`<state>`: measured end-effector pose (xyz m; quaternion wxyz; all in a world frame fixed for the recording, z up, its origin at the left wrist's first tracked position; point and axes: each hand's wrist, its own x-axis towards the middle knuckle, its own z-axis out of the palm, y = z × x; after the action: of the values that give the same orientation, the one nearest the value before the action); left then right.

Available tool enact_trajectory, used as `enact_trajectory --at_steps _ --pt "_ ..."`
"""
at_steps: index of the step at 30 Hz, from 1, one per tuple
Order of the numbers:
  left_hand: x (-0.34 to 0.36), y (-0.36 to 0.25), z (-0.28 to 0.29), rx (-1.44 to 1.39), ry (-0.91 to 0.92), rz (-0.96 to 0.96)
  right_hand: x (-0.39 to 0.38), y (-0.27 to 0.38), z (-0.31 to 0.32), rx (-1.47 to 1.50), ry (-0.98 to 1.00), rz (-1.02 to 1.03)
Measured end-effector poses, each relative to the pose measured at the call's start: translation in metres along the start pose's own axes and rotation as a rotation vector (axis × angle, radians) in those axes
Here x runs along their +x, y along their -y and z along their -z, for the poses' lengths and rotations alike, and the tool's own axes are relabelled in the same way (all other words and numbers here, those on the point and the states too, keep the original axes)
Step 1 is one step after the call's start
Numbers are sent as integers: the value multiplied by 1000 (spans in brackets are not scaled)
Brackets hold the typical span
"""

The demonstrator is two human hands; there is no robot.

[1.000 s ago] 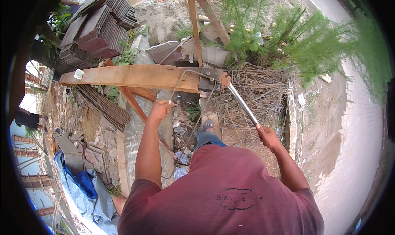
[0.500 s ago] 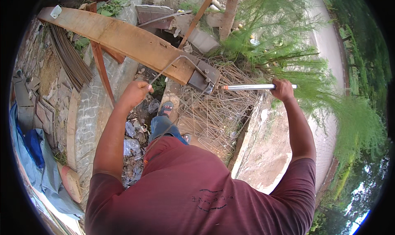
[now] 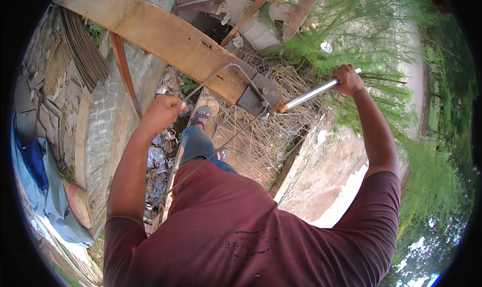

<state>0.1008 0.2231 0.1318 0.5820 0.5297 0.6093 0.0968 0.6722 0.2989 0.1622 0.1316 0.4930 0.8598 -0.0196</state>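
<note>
My left hand point(image 3: 163, 113) is closed at the end of a thin, bent steel rod point(image 3: 219, 73). From there the rod rises, turns a corner over the wooden plank point(image 3: 165, 38) and runs down to a dark metal bending block point(image 3: 258, 93) with round pins at the plank's near end. A straight stretch of rod slants from the block down toward my body. Out to the right, my right hand point(image 3: 346, 80) wraps round the upper end of a silver pipe handle point(image 3: 314, 93). The pipe's lower end meets a rusty fitting beside the block.
Many bent wire pieces point(image 3: 251, 131) lie heaped under the block. A bundle of long rods point(image 3: 83, 48) rests at the left, above blue tarpaulin point(image 3: 47, 179). Feathery green branches point(image 3: 361, 41) reach in from the right. Plastic litter point(image 3: 156, 159) fills the gap by my feet.
My right hand has swung away from me, turning the pipe from nearly level to slanting up to the right. The left hand stays near the rod's end. The view has shifted slightly.
</note>
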Motion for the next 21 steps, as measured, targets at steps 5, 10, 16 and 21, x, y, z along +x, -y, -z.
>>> enact_trajectory --at_steps 5,10,16,21 --pt "-1 2 -3 -62 13 18 -45 21 -38 69 -116 -107" --pt "0 1 0 -104 45 17 -40 27 -25 94 68 -347" --pt "-2 -9 0 -63 77 50 -72 55 -16 -44 -241 -511" --pt "1 13 7 -106 109 32 -173 214 -54 168 -225 -988"
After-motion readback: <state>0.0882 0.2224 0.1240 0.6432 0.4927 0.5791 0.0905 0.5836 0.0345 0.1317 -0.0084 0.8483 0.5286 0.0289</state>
